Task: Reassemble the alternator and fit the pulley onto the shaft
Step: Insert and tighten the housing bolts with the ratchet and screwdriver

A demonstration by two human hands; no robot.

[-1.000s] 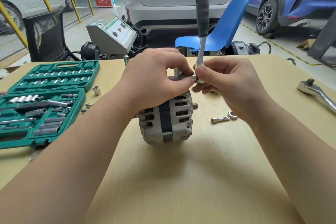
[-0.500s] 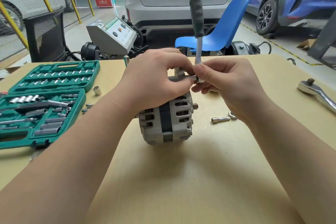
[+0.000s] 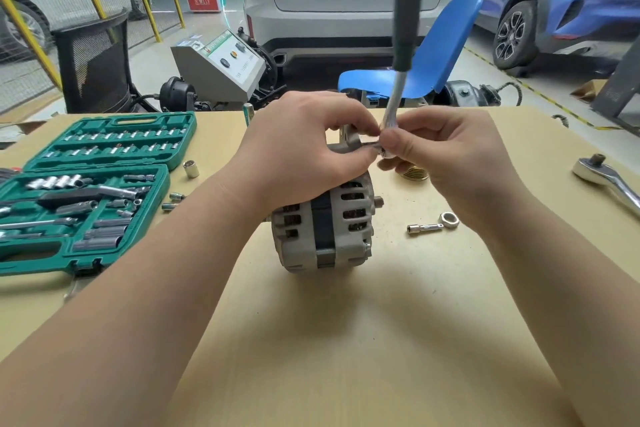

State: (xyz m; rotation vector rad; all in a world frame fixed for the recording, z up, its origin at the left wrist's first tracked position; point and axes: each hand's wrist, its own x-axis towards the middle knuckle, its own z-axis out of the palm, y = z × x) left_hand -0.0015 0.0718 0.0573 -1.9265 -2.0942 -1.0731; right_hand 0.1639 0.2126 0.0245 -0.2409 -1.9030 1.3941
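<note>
I count one alternator (image 3: 323, 229), two ratchets (image 3: 401, 55) (image 3: 606, 180), one open socket case (image 3: 86, 191), one loose socket (image 3: 190, 168), one extension bar (image 3: 424, 228), one ring (image 3: 449, 219), two hands (image 3: 298, 152) (image 3: 450, 156).

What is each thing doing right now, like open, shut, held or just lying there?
Green plastic socket case: open, flat on table.
Grey metal alternator: on its side, under left hand.
Black-handled ratchet: handle up, head pinched by right hand.
Large chrome ratchet: lying loose.
Small chrome extension bar: lying loose.

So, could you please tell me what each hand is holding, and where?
Left hand steadies the grey metal alternator on top; right hand pinches the black-handled ratchet at its head.
</note>
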